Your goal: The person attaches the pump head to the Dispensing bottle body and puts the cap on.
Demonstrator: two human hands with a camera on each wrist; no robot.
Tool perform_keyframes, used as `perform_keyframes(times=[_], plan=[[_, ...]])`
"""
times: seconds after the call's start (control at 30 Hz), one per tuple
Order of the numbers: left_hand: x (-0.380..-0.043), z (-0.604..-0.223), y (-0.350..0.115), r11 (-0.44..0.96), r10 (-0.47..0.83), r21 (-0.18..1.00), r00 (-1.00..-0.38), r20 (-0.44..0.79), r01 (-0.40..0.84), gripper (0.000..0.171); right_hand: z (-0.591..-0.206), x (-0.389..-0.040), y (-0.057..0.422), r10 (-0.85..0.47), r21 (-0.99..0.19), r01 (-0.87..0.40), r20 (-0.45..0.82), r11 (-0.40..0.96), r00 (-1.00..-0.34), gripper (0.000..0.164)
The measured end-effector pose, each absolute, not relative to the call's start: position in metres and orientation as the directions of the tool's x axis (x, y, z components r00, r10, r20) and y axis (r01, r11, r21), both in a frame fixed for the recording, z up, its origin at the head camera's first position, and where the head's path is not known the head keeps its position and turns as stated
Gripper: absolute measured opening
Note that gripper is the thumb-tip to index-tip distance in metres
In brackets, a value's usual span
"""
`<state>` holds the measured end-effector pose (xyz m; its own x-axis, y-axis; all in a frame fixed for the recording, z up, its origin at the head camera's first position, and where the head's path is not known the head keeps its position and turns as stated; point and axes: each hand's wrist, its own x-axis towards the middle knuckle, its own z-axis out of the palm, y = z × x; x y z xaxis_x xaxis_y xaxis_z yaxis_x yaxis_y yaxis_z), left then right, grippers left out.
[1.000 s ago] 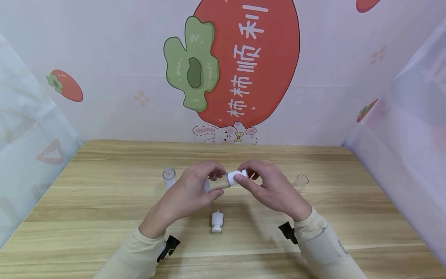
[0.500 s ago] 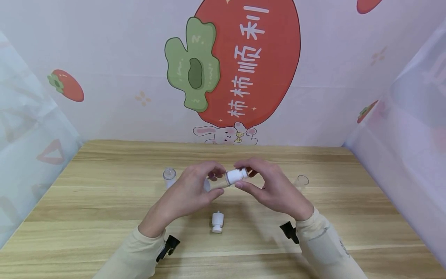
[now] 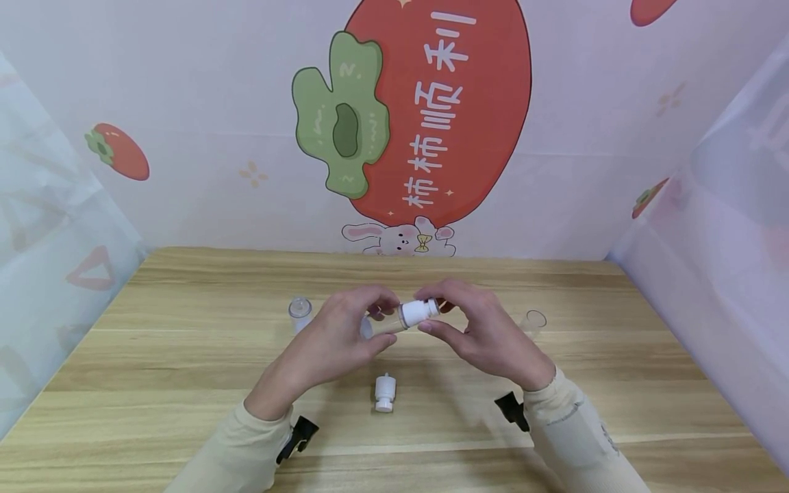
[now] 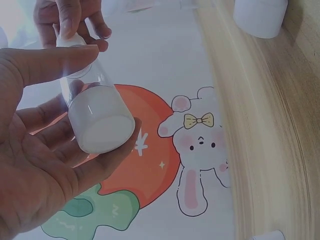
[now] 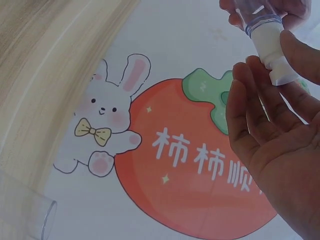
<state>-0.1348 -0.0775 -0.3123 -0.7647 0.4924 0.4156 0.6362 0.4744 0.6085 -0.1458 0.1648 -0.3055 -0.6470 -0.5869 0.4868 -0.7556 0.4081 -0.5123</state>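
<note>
A small clear bottle (image 4: 100, 117) with a white base is gripped between the thumb and fingers of my left hand (image 3: 342, 332). It lies tilted in the air, its base to the left. A white pump top (image 3: 417, 312) sits on the bottle's right end. My right hand (image 3: 481, 332) holds this pump top (image 5: 268, 45) between thumb and fingertips, with the narrower nozzle end toward the palm. Below the hands, another white pump top (image 3: 385, 394) stands on the table.
A second small bottle (image 3: 300, 309) stands on the wooden table (image 3: 185, 383), left of my left hand and partly hidden by it. A clear cap (image 3: 533, 322) is just beyond my right hand. A printed cloth backdrop (image 3: 216, 103) rises behind the table.
My right thumb and fingers have shifted slightly on the pump top, spreading a little and showing more of its nozzle end. The left hand and bottle have barely moved.
</note>
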Motion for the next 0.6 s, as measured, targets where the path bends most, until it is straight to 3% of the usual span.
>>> perform_keyframes(times=[0.6], plan=[[-0.1337,-0.3127,-0.0752,0.484,0.49,0.569,-0.745,0.454,0.665,0.035,-0.3065,-0.1434,0.1616,-0.555,-0.551,-0.712,0.459,0.435,-0.694,0.027]])
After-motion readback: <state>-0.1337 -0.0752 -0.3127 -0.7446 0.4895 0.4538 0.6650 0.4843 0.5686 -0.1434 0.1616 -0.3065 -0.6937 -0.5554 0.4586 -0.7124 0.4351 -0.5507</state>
